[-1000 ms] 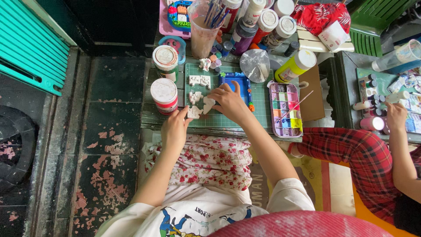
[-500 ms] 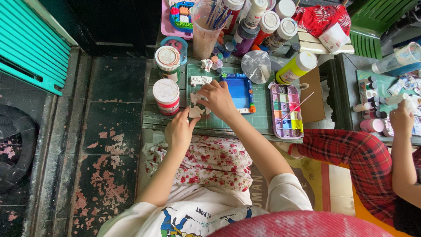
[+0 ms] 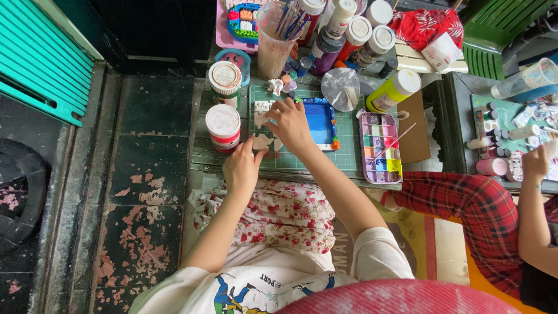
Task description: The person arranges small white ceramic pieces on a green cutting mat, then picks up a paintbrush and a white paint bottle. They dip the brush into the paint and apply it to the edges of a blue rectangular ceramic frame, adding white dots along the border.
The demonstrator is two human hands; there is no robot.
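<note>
Covering much of the low worktop, the green cutting mat is partly hidden under both hands, and the person's own head fills the bottom edge of the view as a red blur. A second person's arm and plaid leg are cut off at the right edge. The blue-painted tray lies on the mat's middle, its left side hidden by the right hand, which reaches forward palm down, fingers spread slightly over white clay pieces near the mat's far left corner; whether they pinch one cannot be told. The left hand rests at the mat's near left corner, fingers curled together against a small white piece, whose shape is hard to make out.
</note>
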